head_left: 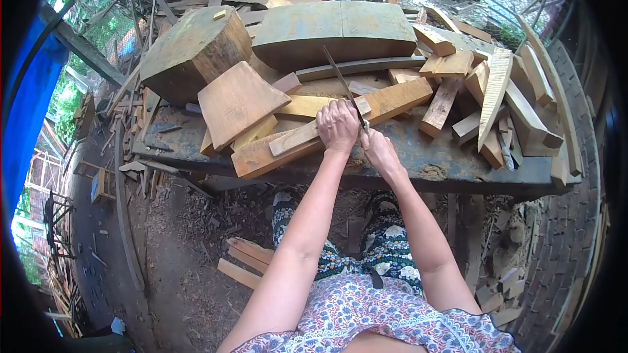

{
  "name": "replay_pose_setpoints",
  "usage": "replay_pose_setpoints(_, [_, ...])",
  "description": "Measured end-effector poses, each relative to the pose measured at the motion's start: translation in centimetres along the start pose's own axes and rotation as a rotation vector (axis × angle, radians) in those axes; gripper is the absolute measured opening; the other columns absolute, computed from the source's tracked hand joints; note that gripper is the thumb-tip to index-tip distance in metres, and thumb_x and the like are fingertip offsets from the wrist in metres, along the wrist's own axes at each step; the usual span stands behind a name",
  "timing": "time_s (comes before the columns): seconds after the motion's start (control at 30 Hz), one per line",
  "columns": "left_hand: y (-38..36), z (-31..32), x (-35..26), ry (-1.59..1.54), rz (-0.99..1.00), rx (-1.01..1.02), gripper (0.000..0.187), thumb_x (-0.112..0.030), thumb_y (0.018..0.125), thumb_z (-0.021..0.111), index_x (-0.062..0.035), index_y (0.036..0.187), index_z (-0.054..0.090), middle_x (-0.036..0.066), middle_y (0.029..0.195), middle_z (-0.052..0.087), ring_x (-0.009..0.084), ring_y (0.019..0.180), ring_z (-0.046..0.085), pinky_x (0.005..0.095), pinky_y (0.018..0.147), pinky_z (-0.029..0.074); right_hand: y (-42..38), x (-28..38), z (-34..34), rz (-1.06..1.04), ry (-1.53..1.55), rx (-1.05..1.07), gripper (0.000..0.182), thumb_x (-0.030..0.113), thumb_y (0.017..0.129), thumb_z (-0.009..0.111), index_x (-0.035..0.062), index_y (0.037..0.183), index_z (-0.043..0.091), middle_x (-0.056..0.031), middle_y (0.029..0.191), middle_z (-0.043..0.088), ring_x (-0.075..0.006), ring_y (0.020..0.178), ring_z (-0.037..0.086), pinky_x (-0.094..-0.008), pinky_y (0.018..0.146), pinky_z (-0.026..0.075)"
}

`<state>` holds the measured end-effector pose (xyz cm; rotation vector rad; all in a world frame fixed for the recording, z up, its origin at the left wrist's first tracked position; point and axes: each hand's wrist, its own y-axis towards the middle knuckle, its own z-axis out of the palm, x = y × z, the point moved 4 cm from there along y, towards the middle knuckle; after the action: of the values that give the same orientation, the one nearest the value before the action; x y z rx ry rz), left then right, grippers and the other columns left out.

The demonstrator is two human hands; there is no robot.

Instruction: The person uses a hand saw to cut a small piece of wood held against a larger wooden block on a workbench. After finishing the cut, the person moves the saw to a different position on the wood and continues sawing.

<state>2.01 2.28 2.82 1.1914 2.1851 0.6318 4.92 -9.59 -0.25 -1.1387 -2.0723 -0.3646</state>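
Observation:
My right hand (379, 150) is closed round the handle of a hand saw (341, 78). Its dark, narrow blade points away and up to the left; I cannot make out the teeth. Just left of the blade, my left hand (338, 124) presses down with bent fingers on a short flat wooden strip (294, 140). That strip lies along a longer squared beam (397, 101), which runs diagonally across the workbench (418, 173). The blade crosses the strip close to my left knuckles. My left hand partly hides where blade and wood meet.
Behind the beam sit a large wood block (190, 59) and a thick curved timber (333, 33). A wide tapered piece (239, 106) leans at the left. Several offcuts (447, 101) pile up on the right, beside a jagged upright slat (495, 91). Scraps (245, 265) litter the ground.

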Motion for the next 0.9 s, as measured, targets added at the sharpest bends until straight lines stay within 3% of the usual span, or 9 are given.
replay_pose_setpoints(0.3, [0.0,0.1,0.1,-0.017,-0.009,0.030,0.021,-0.020,0.086,0.049,-0.0054,0.087,0.065,0.010,0.082,0.064,0.0262,0.077,0.061,0.0384,0.073,0.046,-0.4,0.5,0.2,0.011,0.022,0.001,0.036,0.031,0.096,0.042,-0.0008,0.102,0.058,-0.0320,0.096,0.061,-0.0486,0.098,0.056,-0.0560,0.082,0.045])
replay_pose_setpoints(0.37, [-0.1,0.1,0.1,-0.024,0.016,-0.054,0.016,-0.020,0.084,0.051,-0.0076,0.077,0.059,0.009,0.074,0.060,0.0252,0.074,0.060,0.0382,0.072,0.044,-0.4,0.1,0.4,0.010,-0.010,-0.008,0.037,0.032,0.096,0.041,-0.0002,0.104,0.057,-0.0321,0.096,0.061,-0.0484,0.098,0.057,-0.0560,0.082,0.045])
replay_pose_setpoints(0.6, [-0.1,0.3,0.2,-0.036,-0.006,-0.026,0.017,-0.020,0.084,0.052,-0.0074,0.076,0.059,0.010,0.076,0.061,0.0258,0.074,0.060,0.0383,0.073,0.045,-0.7,0.8,0.3,0.053,-0.016,-0.052,0.037,0.032,0.097,0.040,0.0000,0.105,0.057,-0.0318,0.096,0.062,-0.0484,0.098,0.057,-0.0561,0.082,0.045])
replay_pose_setpoints(0.77, [0.0,0.0,0.1,-0.026,-0.025,0.003,0.019,-0.020,0.087,0.049,-0.0076,0.081,0.062,0.009,0.079,0.063,0.0258,0.076,0.061,0.0385,0.072,0.045,-0.1,1.3,-0.5,-0.043,0.062,0.008,0.039,0.031,0.098,0.038,-0.0033,0.101,0.058,-0.0326,0.096,0.060,-0.0489,0.099,0.055,-0.0547,0.081,0.044])
replay_pose_setpoints(0.9, [0.0,0.2,0.1,-0.047,-0.027,-0.021,0.018,-0.021,0.085,0.051,-0.0074,0.077,0.059,0.010,0.078,0.062,0.0264,0.076,0.060,0.0393,0.074,0.045,-0.4,1.3,-0.6,0.016,0.145,0.059,0.040,0.031,0.098,0.037,-0.0038,0.100,0.058,-0.0326,0.096,0.060,-0.0487,0.100,0.054,-0.0544,0.080,0.043])
